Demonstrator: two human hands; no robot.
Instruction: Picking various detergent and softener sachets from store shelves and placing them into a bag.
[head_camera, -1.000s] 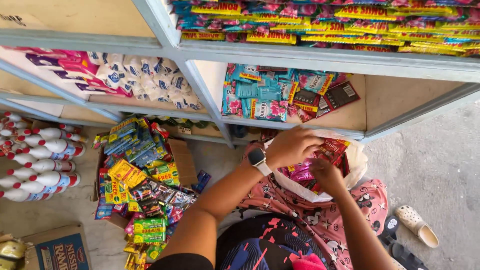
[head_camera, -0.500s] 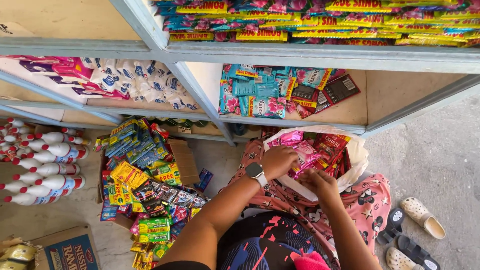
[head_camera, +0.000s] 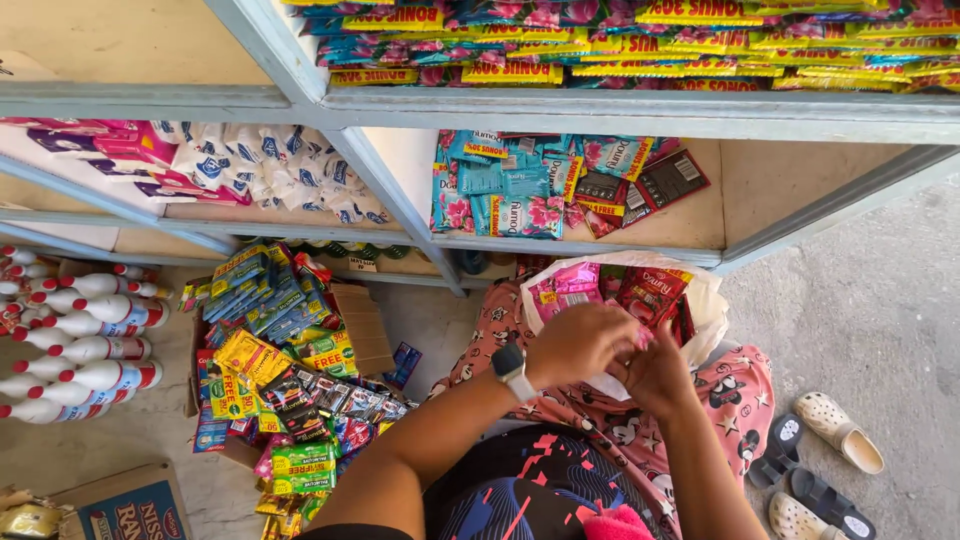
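Hands meet over the lap: the left hand, a smartwatch on its wrist, and the right hand both curl tight around pink sachets at the mouth of a white plastic bag, which rests on the person's patterned pink trousers. Beyond the bag, teal and dark sachets lie loose on the grey shelf, and farther up yellow-edged sachet strips fill the shelf above

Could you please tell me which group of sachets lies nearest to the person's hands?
The pink and red sachets in the white plastic bag on the lap; both the left hand and right hand are at its mouth, unlike the shelf sachets above.
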